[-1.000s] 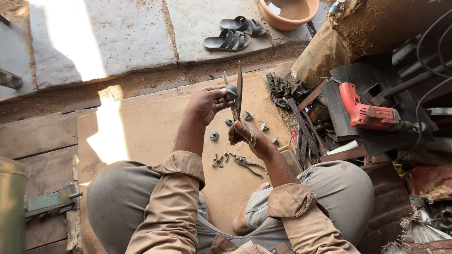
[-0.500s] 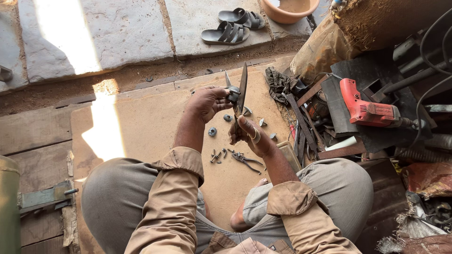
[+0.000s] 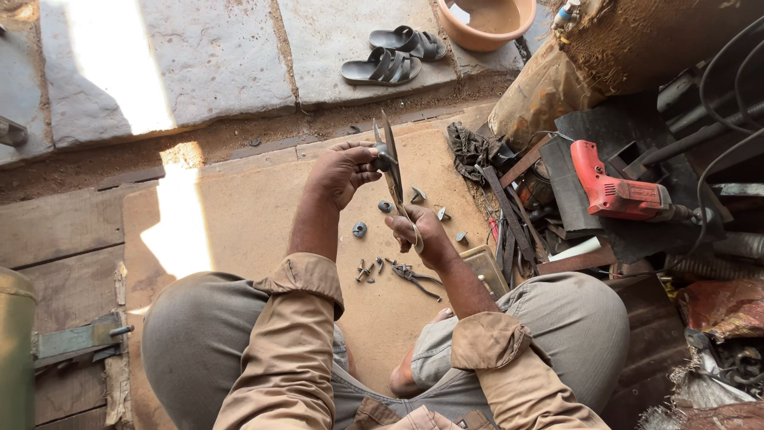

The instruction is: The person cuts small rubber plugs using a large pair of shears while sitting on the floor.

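head view: both hands, left hand (image 3: 338, 171) and right hand (image 3: 422, 231), seemingly pinch a metal blade (image 3: 391, 163).

Head camera looks steeply down, close over the lap.

Pair of dark sandals (image 3: 395, 54) far on stone slabs, orange plastic basin (image 3: 487, 19) far right, red power drill (image 3: 617, 193) right amid scrap, dark rag (image 3: 471, 150) beside it, pliers (image 3: 415, 277) and loose bolts (image 3: 368, 269) near on plywood board (image 3: 255, 215), green metal can (image 3: 16, 350) near left
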